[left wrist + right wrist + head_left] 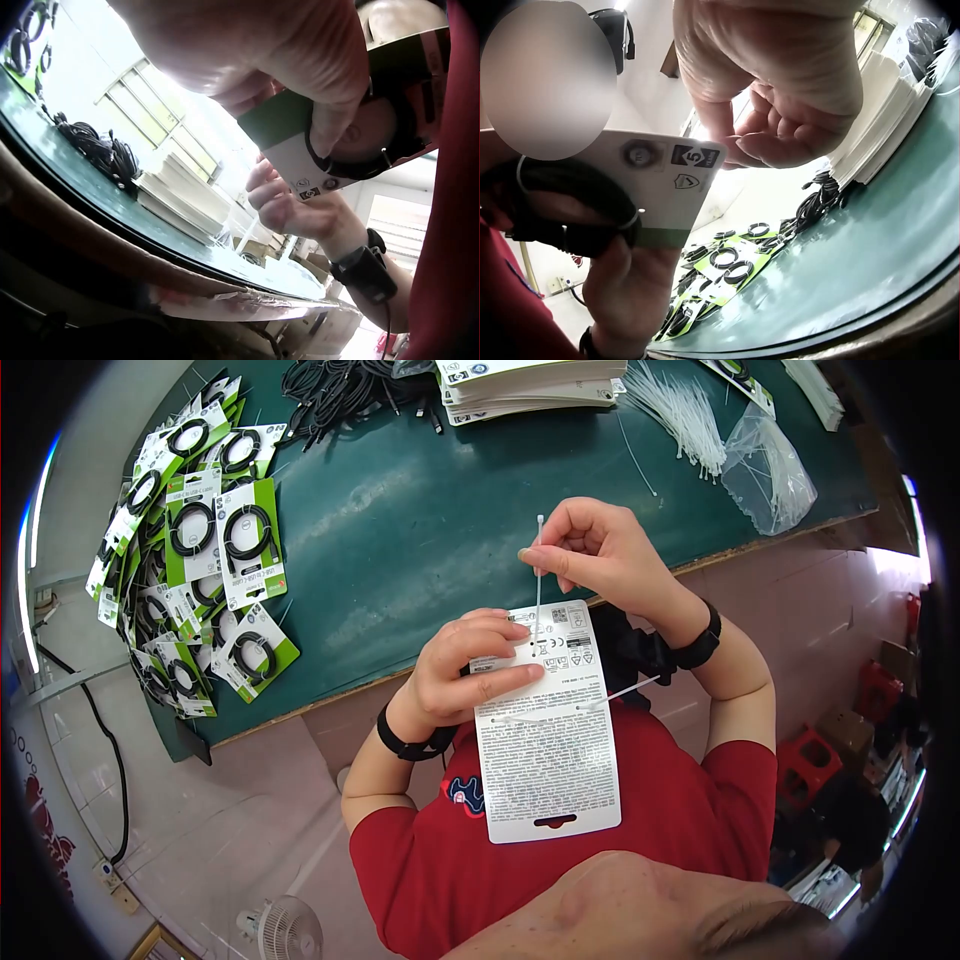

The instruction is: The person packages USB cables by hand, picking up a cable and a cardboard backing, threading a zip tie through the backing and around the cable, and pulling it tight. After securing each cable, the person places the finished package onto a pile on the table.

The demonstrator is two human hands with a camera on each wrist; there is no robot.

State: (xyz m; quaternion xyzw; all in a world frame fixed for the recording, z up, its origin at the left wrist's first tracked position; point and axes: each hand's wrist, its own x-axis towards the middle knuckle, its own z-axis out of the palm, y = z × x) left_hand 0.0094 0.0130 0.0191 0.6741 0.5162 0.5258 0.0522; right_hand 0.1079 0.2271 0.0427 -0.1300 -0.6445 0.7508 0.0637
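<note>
My left hand [460, 668] grips a packaging card [548, 785] in front of the red shirt, its printed back facing up. Fingers lie across that back, while the thumb presses a coiled black cable [592, 184] on the card's other face. Above the card's far half, my right hand [608, 555] pinches a thin white cable tie [540, 585] between thumb and fingertips. This tie stands nearly upright from the card. Another white cable tie [632, 689] sticks out past the card's right edge. White loops bind the coil in the right wrist view.
Finished-looking cable cards [250, 540] lie heaped on the left of the green table [400, 540]. Loose black cables [345, 395] and a stack of cards [530, 395] are at the back. White cable ties [685, 420] and a plastic bag [770, 475] lie back right.
</note>
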